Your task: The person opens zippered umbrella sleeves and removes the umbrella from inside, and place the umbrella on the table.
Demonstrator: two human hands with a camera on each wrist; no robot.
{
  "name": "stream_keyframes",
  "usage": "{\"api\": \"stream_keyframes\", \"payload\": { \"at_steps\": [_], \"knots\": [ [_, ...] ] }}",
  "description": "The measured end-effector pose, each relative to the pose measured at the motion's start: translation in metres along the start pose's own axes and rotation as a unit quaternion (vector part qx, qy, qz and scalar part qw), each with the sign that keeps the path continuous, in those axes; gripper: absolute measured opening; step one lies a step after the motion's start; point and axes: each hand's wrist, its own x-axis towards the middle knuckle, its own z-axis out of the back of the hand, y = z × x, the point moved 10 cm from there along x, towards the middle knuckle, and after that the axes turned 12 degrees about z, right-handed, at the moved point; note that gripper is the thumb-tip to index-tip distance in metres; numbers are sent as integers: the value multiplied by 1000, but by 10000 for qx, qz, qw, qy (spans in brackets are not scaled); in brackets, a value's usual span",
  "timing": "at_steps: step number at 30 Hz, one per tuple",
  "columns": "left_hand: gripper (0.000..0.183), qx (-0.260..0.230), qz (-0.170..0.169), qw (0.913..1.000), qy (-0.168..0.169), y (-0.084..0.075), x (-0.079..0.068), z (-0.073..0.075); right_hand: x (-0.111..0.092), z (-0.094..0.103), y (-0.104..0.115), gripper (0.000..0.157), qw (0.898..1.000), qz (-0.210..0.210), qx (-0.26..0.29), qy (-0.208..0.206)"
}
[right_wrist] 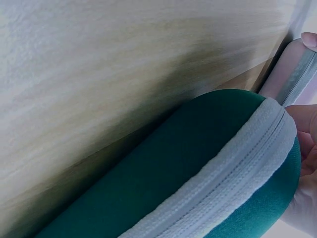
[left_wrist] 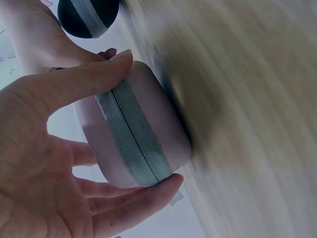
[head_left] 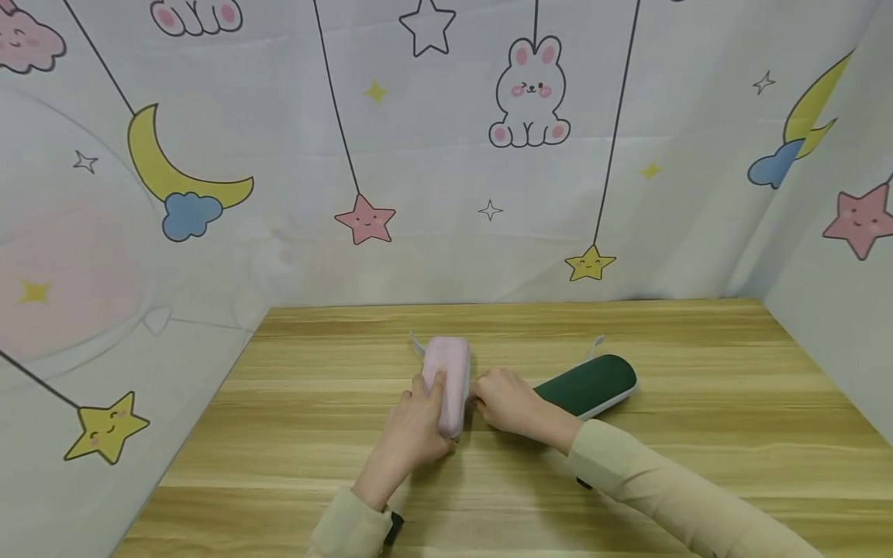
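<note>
Pink case (head_left: 453, 360): gripped in my left hand (head_left: 417, 420), apparently for working the zipper (left_wrist: 133, 133). Right hand (head_left: 508, 401): curled, hold hidden. Next: steady bracing.

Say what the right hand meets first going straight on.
Likely the pink case, directly ahead of the right hand; whether they already touch is unclear.

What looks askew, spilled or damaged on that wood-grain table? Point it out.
Nothing stands out. The oblong pink, grey-zipped case in the left hand and the rounded, dark-green, pale-zipped case show no visible damage; no spill shows on the wood-grain table. The green case's slant hardly looks odd.
</note>
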Motion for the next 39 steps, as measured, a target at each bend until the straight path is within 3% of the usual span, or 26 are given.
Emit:
{"api": "stream_keyframes", "payload": {
  "at_steps": [21, 39],
  "knots": [
    [104, 43, 12, 10000, 8, 0, 0, -2, -5, 1, 8, 25, 9999, 95, 81, -45],
    [103, 31, 14, 10000, 7, 0, 0, -2, -9, -3, 11, 15, 9996, 3, 297, 39]
  ]
}}
